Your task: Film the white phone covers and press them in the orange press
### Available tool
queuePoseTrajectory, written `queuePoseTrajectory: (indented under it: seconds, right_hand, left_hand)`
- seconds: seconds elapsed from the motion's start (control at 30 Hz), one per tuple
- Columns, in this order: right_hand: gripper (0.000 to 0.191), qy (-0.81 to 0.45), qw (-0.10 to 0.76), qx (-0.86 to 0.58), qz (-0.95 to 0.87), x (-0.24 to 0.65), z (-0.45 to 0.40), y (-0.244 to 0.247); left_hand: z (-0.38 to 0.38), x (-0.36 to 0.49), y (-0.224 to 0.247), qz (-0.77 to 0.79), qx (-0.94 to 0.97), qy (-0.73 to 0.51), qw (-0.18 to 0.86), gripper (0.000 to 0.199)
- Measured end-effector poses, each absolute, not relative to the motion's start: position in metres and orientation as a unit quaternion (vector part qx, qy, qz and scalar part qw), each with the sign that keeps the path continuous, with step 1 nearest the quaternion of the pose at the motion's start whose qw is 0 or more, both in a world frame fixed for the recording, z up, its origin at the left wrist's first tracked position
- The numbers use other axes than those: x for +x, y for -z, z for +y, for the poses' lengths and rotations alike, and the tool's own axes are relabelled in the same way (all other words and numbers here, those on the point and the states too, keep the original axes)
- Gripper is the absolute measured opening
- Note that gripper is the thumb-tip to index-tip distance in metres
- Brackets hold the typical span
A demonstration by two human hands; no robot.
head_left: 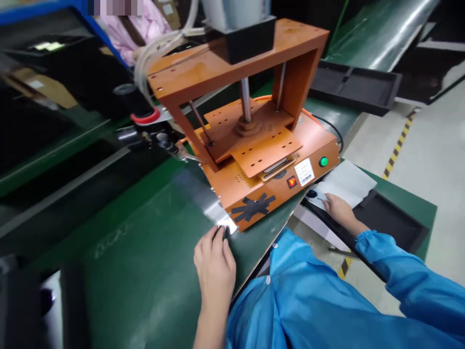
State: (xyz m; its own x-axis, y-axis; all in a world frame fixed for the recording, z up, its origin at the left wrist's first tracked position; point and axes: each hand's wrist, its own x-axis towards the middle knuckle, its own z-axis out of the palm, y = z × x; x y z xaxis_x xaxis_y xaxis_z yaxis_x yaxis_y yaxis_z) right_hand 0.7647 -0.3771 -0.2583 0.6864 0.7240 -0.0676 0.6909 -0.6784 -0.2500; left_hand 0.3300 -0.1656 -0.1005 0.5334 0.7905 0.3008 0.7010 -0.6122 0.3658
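Note:
An orange press machine [250, 131] stands on the green bench. My left hand [217, 259] is at its lower left corner, fingers bent and close together. Their tips meet the edge of a shiny clear sheet [214, 208] beside the press; a small dark spot shows between them, too small to name. My right hand [339, 211] is in front of the press's right end, thumb and fingers pinching the edge of a pale, phone-like panel [317, 195] with a round black patch. Under and behind it lies a white sheet [347, 182].
A black tray [390, 220] lies under my right forearm, and another black tray [356, 87] is behind the press. A black and red air regulator [145, 116] with hoses juts out left. Another person in pink [152, 22] is across the bench. The bench edge [269, 252] runs near my body.

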Motion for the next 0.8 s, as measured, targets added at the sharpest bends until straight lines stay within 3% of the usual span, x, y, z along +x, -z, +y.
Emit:
queuePoseTrajectory:
  seconds: [0.3, 0.5, 0.67, 0.8]
  right_hand:
    - [0.043, 0.010, -0.003, -0.904, -0.427, 0.769, -0.375, 0.260]
    - [0.056, 0.099, -0.006, -0.900, -0.424, 0.761, -0.383, 0.267]
    - [0.053, 0.131, 0.033, -0.900, -0.414, 0.757, -0.383, 0.261]
    - [0.047, 0.126, 0.114, -0.881, -0.442, 0.733, -0.366, 0.244]
  left_hand:
    - [-0.103, 0.362, 0.106, 0.483, 0.854, -0.171, 0.089, 0.055]
    - [-0.091, 0.353, 0.110, 0.503, 0.829, -0.214, 0.116, 0.026]
    - [-0.088, 0.350, 0.112, 0.486, 0.839, -0.209, 0.129, 0.039]
    - [-0.086, 0.356, 0.111, 0.500, 0.825, -0.232, 0.124, 0.023]
